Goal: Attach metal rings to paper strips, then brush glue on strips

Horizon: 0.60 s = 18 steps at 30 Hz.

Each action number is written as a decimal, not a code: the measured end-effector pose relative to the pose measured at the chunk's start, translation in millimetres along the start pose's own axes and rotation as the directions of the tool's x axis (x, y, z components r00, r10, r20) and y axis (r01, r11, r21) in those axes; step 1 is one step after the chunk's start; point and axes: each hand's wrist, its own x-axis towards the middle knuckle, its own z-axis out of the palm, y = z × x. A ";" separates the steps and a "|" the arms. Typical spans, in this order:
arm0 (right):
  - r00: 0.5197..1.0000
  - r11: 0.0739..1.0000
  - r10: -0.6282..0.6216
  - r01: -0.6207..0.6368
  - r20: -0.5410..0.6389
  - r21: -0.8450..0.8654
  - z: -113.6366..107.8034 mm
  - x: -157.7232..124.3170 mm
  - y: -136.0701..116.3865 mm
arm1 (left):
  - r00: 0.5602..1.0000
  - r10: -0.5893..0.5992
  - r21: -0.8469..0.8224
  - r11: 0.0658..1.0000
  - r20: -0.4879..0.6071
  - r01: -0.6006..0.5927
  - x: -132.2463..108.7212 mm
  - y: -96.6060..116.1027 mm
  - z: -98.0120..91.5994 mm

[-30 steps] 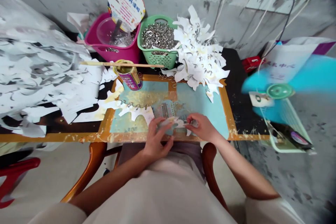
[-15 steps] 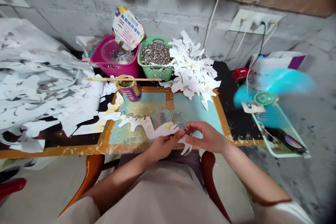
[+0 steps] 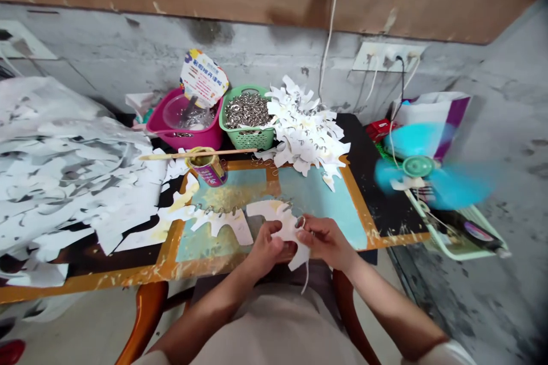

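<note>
The left hand (image 3: 268, 251) and the right hand (image 3: 325, 242) are close together, low in the middle of the frame; both are closed and grip a white paper shape (image 3: 285, 228) between them, over the near edge of a blue board (image 3: 319, 211); a small metal ring (image 3: 300, 222) sits at the top of the paper, right by the fingers (image 3: 309, 229) of the right hand; just left of the hands, a row of paper shapes (image 3: 218, 223) lies on the board, joined by little rings; a heap of white cut-outs (image 3: 306, 131) sits at the far edge of the board, with rings in it; beside that, at the top middle, is a green basket (image 3: 246, 140) full of metal rings, and a pink basket (image 3: 184, 134) is next to it; a can (image 3: 206, 170) stands at the board's far corner with a wooden stick (image 3: 197, 153) lying across it; a big pile of paper scraps (image 3: 72, 171) fills the left side; a blue fan (image 3: 417, 166) spins on the right, all blurry.
</note>
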 end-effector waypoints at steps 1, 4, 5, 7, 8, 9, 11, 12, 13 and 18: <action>1.000 1.000 0.007 -0.007 0.002 0.008 -2.4 0.4 1.3 | 1.000 -0.021 0.008 1.000 0.017 0.021 1.3 2.0 -1.9; 1.000 1.000 0.000 -0.001 0.018 0.030 -10.0 4.9 -4.8 | 0.990 -0.115 0.032 0.993 0.078 0.113 0.6 9.8 -2.3; 1.000 1.000 0.007 -0.007 0.011 0.013 -11.8 6.9 -9.2 | 0.986 -0.146 0.028 0.989 0.085 0.144 -0.6 11.9 -1.2; 1.000 0.998 0.014 -0.015 -0.010 -0.053 -13.0 10.2 -18.9 | 0.984 -0.165 -0.009 0.986 0.065 0.166 -3.5 13.0 1.0; 1.000 0.997 0.008 -0.010 -0.022 -0.080 -12.3 11.1 -23.2 | 0.986 -0.156 -0.025 0.987 0.059 0.158 -5.2 11.8 1.6; 1.000 0.996 -0.005 0.002 -0.031 -0.093 -10.9 11.4 -26.8 | 0.989 -0.135 -0.035 0.990 0.058 0.137 -7.1 9.5 1.9; 0.998 0.997 -0.041 0.037 -0.052 -0.073 -7.4 10.3 -30.5 | 0.996 -0.065 -0.038 0.997 0.060 0.068 -11.1 2.7 1.0; 0.996 0.997 -0.050 0.047 -0.071 -0.053 -5.9 9.3 -30.6 | 0.998 -0.026 -0.032 0.999 0.063 0.028 -12.8 -0.9 0.0; 0.994 0.998 -0.052 0.049 -0.091 -0.036 -5.0 8.3 -30.0 | 0.997 0.009 -0.024 1.000 0.072 -0.007 -14.1 -4.0 -1.1; 0.979 0.988 -0.102 0.079 -0.177 -0.132 -11.6 7.3 -27.5 | 0.977 0.149 -0.066 0.988 0.155 -0.140 -10.4 -0.1 -3.9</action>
